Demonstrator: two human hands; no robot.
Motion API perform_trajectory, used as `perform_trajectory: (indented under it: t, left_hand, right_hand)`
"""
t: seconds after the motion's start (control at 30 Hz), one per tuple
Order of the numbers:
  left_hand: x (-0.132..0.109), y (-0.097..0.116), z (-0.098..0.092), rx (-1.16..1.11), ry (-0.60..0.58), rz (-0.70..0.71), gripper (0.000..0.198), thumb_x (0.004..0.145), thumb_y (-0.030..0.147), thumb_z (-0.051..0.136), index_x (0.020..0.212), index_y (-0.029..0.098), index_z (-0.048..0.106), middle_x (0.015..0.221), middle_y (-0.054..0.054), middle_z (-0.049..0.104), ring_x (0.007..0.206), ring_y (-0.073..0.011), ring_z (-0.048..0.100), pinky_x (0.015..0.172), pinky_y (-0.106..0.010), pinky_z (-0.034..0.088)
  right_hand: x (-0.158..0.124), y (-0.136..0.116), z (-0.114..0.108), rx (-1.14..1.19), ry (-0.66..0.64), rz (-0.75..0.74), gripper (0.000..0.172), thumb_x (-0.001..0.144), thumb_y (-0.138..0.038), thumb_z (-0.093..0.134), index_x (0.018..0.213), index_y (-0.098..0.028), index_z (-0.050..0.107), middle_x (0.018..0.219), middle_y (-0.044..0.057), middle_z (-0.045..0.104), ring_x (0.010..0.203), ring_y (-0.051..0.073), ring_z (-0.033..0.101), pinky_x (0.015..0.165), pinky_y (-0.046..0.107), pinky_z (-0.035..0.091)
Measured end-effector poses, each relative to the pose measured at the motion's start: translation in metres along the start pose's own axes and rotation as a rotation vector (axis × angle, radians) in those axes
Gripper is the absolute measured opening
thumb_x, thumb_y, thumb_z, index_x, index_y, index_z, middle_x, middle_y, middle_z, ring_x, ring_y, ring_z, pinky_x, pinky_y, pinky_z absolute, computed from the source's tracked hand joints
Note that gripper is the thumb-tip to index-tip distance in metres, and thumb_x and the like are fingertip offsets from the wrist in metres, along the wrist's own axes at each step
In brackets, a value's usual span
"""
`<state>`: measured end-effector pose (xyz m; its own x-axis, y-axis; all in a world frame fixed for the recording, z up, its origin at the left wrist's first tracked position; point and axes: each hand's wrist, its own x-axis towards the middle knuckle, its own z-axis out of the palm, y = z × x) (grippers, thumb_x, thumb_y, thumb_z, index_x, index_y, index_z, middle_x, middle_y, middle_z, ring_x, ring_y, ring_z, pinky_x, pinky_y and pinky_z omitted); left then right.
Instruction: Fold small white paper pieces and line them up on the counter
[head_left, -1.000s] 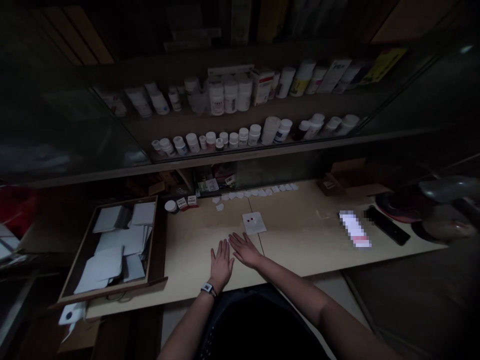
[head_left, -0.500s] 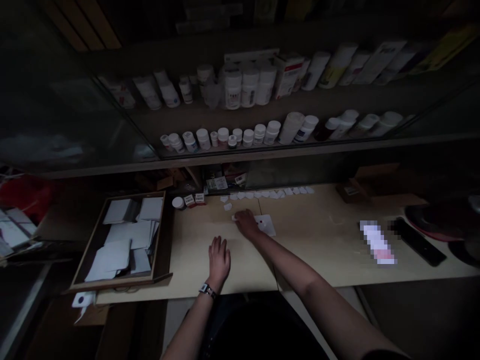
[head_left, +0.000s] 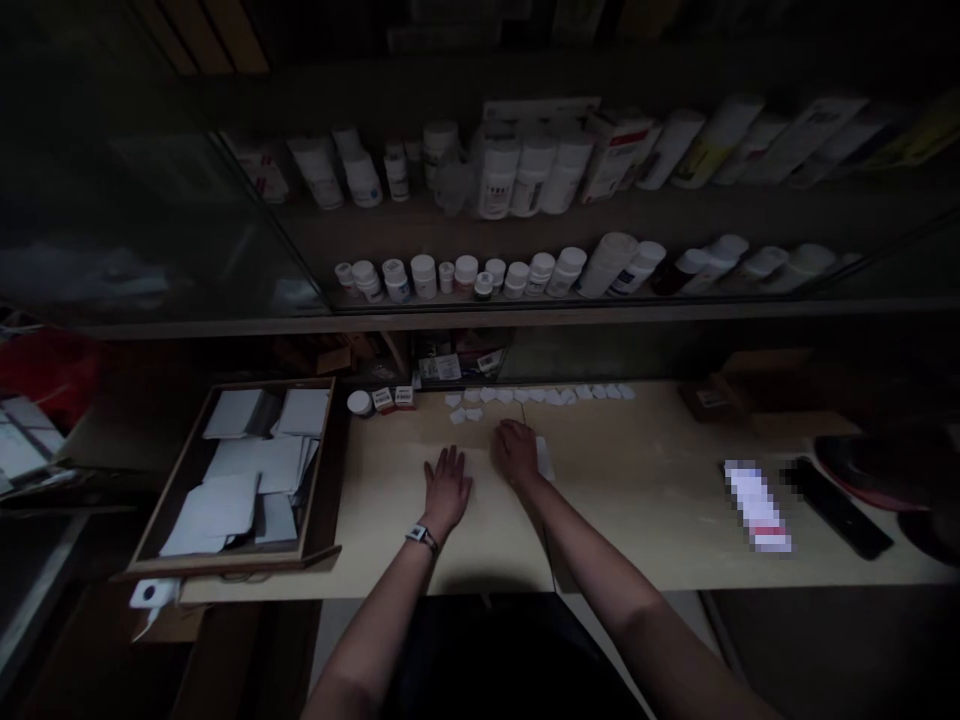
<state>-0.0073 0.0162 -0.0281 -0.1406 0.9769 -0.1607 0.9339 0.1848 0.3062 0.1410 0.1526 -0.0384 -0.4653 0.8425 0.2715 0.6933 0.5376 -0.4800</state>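
My left hand (head_left: 448,490) lies flat on the pale wooden desk with its fingers spread, holding nothing. To its right, my right hand (head_left: 517,452) rests low over the desk with the fingers curled together; whatever they hold is hidden. Beside that hand a white sheet of paper (head_left: 545,458) sticks out, partly covered by it. Behind both hands runs a row of small folded white paper packets (head_left: 540,396). Just in front of the row's left end lie two more packets, one a folded packet (head_left: 474,414) near the right hand.
A wooden drawer tray (head_left: 319,450) with stacks of white paper stands at left. A white-capped jar (head_left: 360,403) and two small boxes (head_left: 394,399) sit by it. Bottles (head_left: 424,276) line the shelf above. A phone (head_left: 757,505), a black object (head_left: 844,508) and an open carton (head_left: 772,390) are at right.
A second small packet now lies beside the single one in front of the row. My right hand has drawn back to the right over the white paper. My left hand has shifted slightly forward.
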Motion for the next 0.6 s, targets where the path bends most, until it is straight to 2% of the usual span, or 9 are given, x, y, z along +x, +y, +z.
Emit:
perform_trajectory:
  t: [0.13, 0.3, 0.43, 0.53, 0.6]
  left_hand:
    - [0.041, 0.007, -0.004, 0.042, -0.007, -0.012, 0.050, 0.093, 0.033, 0.034, 0.141, 0.018, 0.034, 0.150, -0.012, 0.027, 0.138, -0.0291, 0.021, 0.106, -0.065, 0.013]
    - [0.062, 0.008, -0.008, 0.057, 0.040, -0.004, 0.050, 0.093, 0.032, 0.033, 0.140, 0.014, 0.036, 0.148, -0.017, 0.031, 0.137, -0.0315, 0.023, 0.105, -0.067, 0.009]
    - [0.054, 0.016, -0.014, 0.014, 0.077, 0.033, 0.044, 0.090, 0.023, 0.036, 0.132, 0.013, 0.045, 0.142, -0.017, 0.041, 0.133, -0.0308, 0.030, 0.106, -0.063, 0.016]
    - [0.030, 0.032, -0.011, -0.091, 0.091, 0.085, 0.036, 0.086, 0.014, 0.039, 0.116, 0.014, 0.059, 0.129, -0.014, 0.053, 0.122, -0.0265, 0.043, 0.105, -0.050, 0.029]
    - [0.011, 0.046, -0.004, -0.167, 0.092, 0.133, 0.035, 0.085, 0.013, 0.040, 0.112, 0.014, 0.061, 0.124, -0.013, 0.056, 0.117, -0.0246, 0.047, 0.103, -0.045, 0.034]
  right_hand:
    - [-0.047, 0.013, -0.014, -0.014, -0.048, 0.013, 0.026, 0.087, -0.018, 0.043, 0.095, -0.016, 0.067, 0.105, 0.011, 0.064, 0.099, 0.022, 0.054, 0.087, 0.036, 0.038]
    - [-0.087, 0.024, -0.027, -0.034, -0.141, 0.075, 0.027, 0.086, -0.017, 0.042, 0.097, -0.018, 0.067, 0.109, 0.011, 0.063, 0.106, 0.024, 0.052, 0.092, 0.039, 0.037]
    - [-0.100, 0.036, -0.038, -0.006, -0.119, 0.146, 0.028, 0.086, -0.018, 0.042, 0.097, -0.018, 0.067, 0.108, 0.011, 0.064, 0.104, 0.025, 0.054, 0.091, 0.040, 0.039]
    - [-0.097, 0.047, -0.046, -0.011, -0.046, 0.271, 0.032, 0.085, -0.017, 0.040, 0.103, -0.016, 0.066, 0.111, 0.012, 0.062, 0.105, 0.025, 0.054, 0.091, 0.039, 0.041]
    - [-0.091, 0.049, -0.050, -0.037, -0.040, 0.312, 0.035, 0.084, -0.016, 0.040, 0.110, -0.015, 0.063, 0.117, 0.013, 0.060, 0.109, 0.025, 0.052, 0.093, 0.038, 0.040]
